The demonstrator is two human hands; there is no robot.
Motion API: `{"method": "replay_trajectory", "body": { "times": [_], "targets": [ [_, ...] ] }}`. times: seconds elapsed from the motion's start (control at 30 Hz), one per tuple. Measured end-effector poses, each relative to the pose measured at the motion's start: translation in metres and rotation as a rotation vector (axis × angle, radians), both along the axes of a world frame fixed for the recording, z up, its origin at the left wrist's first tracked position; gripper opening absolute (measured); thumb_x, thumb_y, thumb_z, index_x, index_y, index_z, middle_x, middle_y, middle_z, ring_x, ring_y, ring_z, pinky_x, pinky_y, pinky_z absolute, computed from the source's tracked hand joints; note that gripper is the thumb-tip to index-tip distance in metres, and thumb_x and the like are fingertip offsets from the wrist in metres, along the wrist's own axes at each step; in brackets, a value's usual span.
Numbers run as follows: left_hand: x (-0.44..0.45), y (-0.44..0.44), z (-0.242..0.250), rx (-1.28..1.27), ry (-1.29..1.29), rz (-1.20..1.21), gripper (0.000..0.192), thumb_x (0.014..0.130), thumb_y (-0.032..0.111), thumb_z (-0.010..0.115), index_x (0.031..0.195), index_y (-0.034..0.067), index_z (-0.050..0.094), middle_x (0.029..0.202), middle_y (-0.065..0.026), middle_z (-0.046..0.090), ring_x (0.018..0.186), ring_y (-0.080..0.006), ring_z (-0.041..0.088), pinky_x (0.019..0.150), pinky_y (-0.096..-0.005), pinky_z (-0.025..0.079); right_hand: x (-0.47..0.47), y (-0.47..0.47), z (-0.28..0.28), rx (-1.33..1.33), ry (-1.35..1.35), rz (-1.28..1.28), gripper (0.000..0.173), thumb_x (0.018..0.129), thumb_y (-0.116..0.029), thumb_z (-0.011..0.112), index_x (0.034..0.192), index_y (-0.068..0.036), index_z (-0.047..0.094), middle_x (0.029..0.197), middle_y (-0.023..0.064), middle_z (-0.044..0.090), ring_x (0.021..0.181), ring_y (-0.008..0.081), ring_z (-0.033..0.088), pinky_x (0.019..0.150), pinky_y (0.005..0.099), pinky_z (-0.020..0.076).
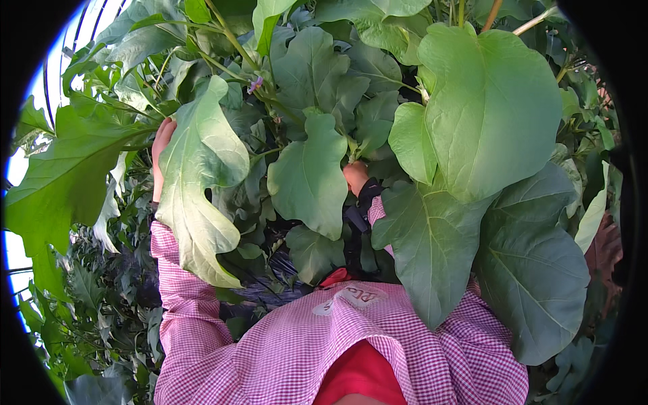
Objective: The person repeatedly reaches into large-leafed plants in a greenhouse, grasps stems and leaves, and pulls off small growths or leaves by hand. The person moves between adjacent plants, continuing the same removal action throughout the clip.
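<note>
Broad eggplant leaves surround both hands. My left hand [163,147] reaches up at the left, against the foliage. A long pale-lit leaf [202,167] covers most of it, so only the back edge and some fingers show. Near the middle, my right hand [357,174] is in among the stems, just right of a hanging lobed leaf [311,172]. That leaf hides its fingers and whatever they may touch. Around the right wrist is a black band [370,191]. A purple eggplant flower [255,85] hangs from a green stem between and above the hands.
Large leaves [486,111] crowd the right side, some lying over my right sleeve. Black plastic film [283,266] covers ground below the plants. More plants [96,298] stand at the lower left. Curved dark bars [48,91] cross a bright covering at the upper left.
</note>
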State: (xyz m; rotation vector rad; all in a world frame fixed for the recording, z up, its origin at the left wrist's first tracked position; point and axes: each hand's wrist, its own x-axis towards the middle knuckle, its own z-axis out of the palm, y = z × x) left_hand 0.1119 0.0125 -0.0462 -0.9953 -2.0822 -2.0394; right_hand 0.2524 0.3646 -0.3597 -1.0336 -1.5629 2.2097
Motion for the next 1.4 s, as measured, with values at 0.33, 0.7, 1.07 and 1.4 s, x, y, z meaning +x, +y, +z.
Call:
{"method": "replay_trajectory", "body": {
  "times": [0.33, 0.7, 1.07, 1.4],
  "targets": [
    [0.149, 0.129, -0.017, -0.187, 0.143, -0.386, 0.035, 0.098, 0.016, 0.056, 0.131, 0.004, 0.055, 0.136, -0.0099, 0.056, 0.131, -0.0238, 0.047, 0.111, -0.0355, 0.033, 0.19, -0.061, 0.081, 1.28, 0.3, 0.386, 0.029, 0.079, -0.007, 0.06, 0.108, -0.003, 0.057, 0.101, 0.0132, 0.055, 0.088, 0.0304, 0.054, 0.072, 0.0411, 0.0444],
    [0.148, 0.116, -0.073, -1.25, 0.649, -0.614, 0.054, 0.089, 0.03, 0.068, 0.136, 0.009, 0.053, 0.131, -0.0158, 0.057, 0.125, -0.033, 0.05, 0.107, -0.0412, 0.039, 0.273, -0.033, 0.181, 1.408, 0.159, -0.418, 0.072, 0.081, 0.005, 0.058, 0.146, -0.001, 0.03, 0.143, 0.0233, 0.035, 0.124, 0.0344, 0.048, 0.1, 0.0421, 0.0457],
    [0.119, 0.109, -0.133, -0.966, 0.686, -0.229, 0.066, 0.086, 0.039, 0.069, 0.137, 0.002, 0.049, 0.138, -0.03, 0.047, 0.128, -0.0438, 0.046, 0.107, -0.0438, 0.04, 0.354, 0.037, 0.085, 0.499, 0.155, -0.867, 0.05, 0.09, 0.004, 0.052, 0.138, 0.005, 0.041, 0.132, 0.0152, 0.044, 0.115, 0.0229, 0.054, 0.094, 0.0359, 0.0527],
    [0.178, 0.142, -0.144, -0.774, 0.471, 0.033, 0.046, 0.086, 0.032, 0.072, 0.122, 0.004, 0.062, 0.123, -0.0182, 0.059, 0.117, -0.0354, 0.054, 0.1, -0.0405, 0.043, 0.354, 0.009, 0.0, 0.202, 0.209, -0.601, 0.035, 0.09, -0.006, 0.055, 0.123, 0.004, 0.052, 0.124, 0.0151, 0.052, 0.113, 0.0253, 0.055, 0.092, 0.0352, 0.0513]
  ]
}}
